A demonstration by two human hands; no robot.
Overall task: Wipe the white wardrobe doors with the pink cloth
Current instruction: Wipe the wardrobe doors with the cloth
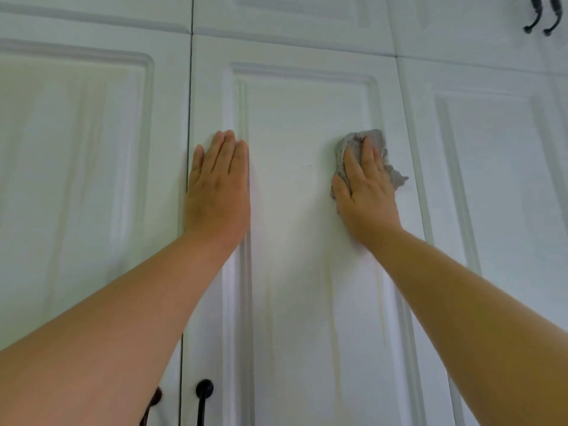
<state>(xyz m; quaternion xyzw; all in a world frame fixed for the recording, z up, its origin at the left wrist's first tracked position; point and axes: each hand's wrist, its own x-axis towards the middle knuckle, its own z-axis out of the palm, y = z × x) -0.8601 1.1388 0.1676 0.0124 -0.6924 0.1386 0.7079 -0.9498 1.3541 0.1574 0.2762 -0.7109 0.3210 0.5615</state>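
Note:
White panelled wardrobe doors fill the view; the middle door (pixel 295 118) is right in front of me. My right hand (pixel 365 189) presses a crumpled cloth (pixel 373 141), greyish-pink in this light, flat against the right side of that door's inner panel. The cloth sticks out above my fingers and to the right of my hand. My left hand (pixel 219 186) lies flat with fingers together on the door's left frame, holding nothing. Faint yellowish streaks run down the panel below my hands.
A black handle (pixel 203 398) hangs low on the middle door, with a second dark handle (pixel 152 405) beside it, partly behind my left forearm. Two black handles (pixel 542 16) show on the upper cupboards at top right. Another door (pixel 76 149) stands to the left.

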